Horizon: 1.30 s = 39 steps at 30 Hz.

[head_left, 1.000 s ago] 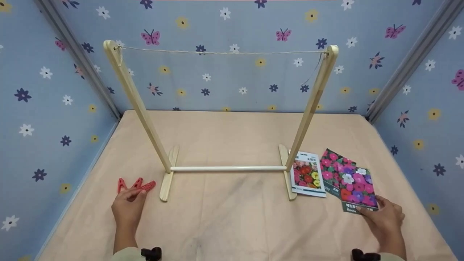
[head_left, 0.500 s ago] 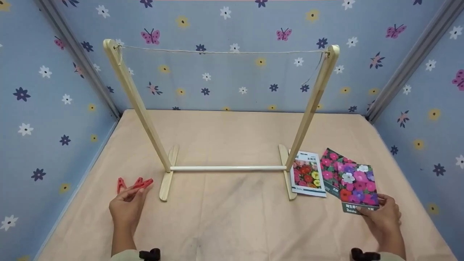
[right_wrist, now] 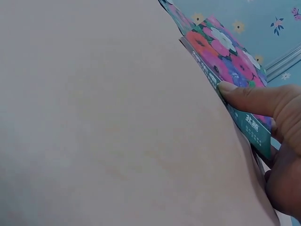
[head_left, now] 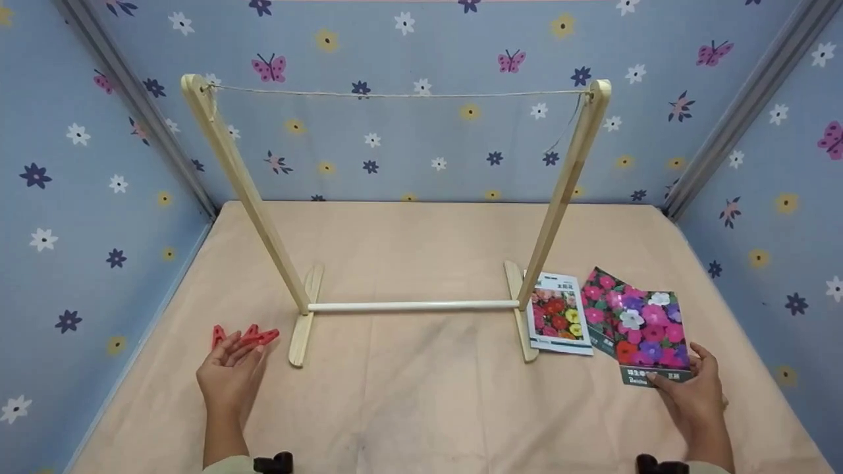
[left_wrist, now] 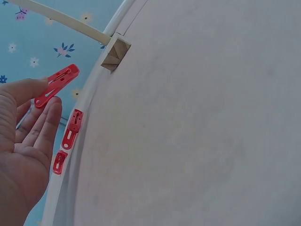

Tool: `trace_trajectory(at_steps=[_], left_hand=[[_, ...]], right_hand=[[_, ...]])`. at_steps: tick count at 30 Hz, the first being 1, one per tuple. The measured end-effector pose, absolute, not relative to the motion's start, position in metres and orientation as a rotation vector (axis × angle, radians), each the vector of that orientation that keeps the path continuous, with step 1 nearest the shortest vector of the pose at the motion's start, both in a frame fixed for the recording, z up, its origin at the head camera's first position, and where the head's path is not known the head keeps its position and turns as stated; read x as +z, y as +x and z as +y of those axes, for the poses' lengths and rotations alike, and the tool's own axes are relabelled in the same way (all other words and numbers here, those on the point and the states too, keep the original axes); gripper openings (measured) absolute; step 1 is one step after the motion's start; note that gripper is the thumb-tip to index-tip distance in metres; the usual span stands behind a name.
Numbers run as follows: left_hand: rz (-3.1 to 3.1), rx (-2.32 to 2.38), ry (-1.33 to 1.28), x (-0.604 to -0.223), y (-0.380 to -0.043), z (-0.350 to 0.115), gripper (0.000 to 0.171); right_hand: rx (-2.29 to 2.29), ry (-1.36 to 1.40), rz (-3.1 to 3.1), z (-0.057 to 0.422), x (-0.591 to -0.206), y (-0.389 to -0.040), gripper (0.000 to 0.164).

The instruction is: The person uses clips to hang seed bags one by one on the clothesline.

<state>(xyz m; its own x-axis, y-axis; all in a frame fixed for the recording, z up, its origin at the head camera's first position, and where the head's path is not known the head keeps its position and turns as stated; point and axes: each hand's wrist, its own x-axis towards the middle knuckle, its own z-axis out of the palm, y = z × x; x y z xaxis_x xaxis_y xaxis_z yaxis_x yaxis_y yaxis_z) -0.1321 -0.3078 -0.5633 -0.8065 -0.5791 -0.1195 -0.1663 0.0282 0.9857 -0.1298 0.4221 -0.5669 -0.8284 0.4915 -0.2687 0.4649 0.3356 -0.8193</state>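
L hand [head_left: 227, 385] pinches red peg [left_wrist: 58, 84], long axis mostly R. R hand [head_left: 699, 392] pinches flower pkt [head_left: 652, 329], long axis fore-aft.

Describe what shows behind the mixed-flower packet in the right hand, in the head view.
A pink-flower packet, its left part showing. Its right part is hidden by the mixed-flower packet, so cannot be seen.

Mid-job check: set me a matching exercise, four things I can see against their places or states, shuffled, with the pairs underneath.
1. Left hand
2. Right hand
3. String
4. White rod

A. Stretched between the tops of the posts
B. Pinching a red clip
C. Running low between the posts
D. Holding a flower packet near its lower edge

Pairs: 1-B, 2-D, 3-A, 4-C
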Motion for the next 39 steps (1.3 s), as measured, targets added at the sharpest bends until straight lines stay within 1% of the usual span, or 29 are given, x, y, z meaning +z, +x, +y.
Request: trace_trajectory(at_steps=[1, 5, 8, 12, 17, 20, 22, 27, 33, 39], left_hand=[[-2.005, -1.836, 0.754, -0.564, -0.131, -0.308, 0.059], [-2.047, -1.811, 0.745, -0.563, -0.129, -0.308, 0.054], [-2.033, -1.838, 0.755, -0.561, -0.129, -0.307, 0.049], [-2.0, -1.905, 0.759, -0.558, -0.13, -0.306, 0.049], [-1.997, -1.94, 0.738, -0.555, -0.131, -0.304, 0.047], [-2.016, -1.929, 0.714, -0.553, -0.131, -0.302, 0.045], [-2.027, -1.923, 0.691, -0.55, -0.131, -0.302, 0.045], [-2.038, -1.921, 0.624, -0.539, -0.13, -0.301, 0.046], [-2.007, -1.912, 0.532, -0.522, -0.131, -0.3, 0.042], [-1.975, -1.876, 0.422, -0.501, -0.134, -0.3, 0.041]], right_hand=[[1.586, -0.922, -2.517, 0.421, -0.567, -0.13, 0.117], [1.669, -0.967, -2.423, 0.419, -0.569, -0.131, 0.113], [1.646, -0.996, -2.397, 0.417, -0.571, -0.129, 0.104], [1.691, -1.016, -2.298, 0.416, -0.573, -0.127, 0.09], [1.749, -0.977, -2.162, 0.418, -0.573, -0.123, 0.067], [1.866, -0.939, -2.025, 0.419, -0.572, -0.122, 0.056], [1.972, -0.947, -1.899, 0.421, -0.57, -0.121, 0.052], [2.088, -0.957, -1.71, 0.423, -0.564, -0.116, 0.047], [2.203, -0.784, -1.533, 0.415, -0.551, -0.11, 0.039], [2.269, -0.576, -1.479, 0.396, -0.531, -0.11, 0.024]])
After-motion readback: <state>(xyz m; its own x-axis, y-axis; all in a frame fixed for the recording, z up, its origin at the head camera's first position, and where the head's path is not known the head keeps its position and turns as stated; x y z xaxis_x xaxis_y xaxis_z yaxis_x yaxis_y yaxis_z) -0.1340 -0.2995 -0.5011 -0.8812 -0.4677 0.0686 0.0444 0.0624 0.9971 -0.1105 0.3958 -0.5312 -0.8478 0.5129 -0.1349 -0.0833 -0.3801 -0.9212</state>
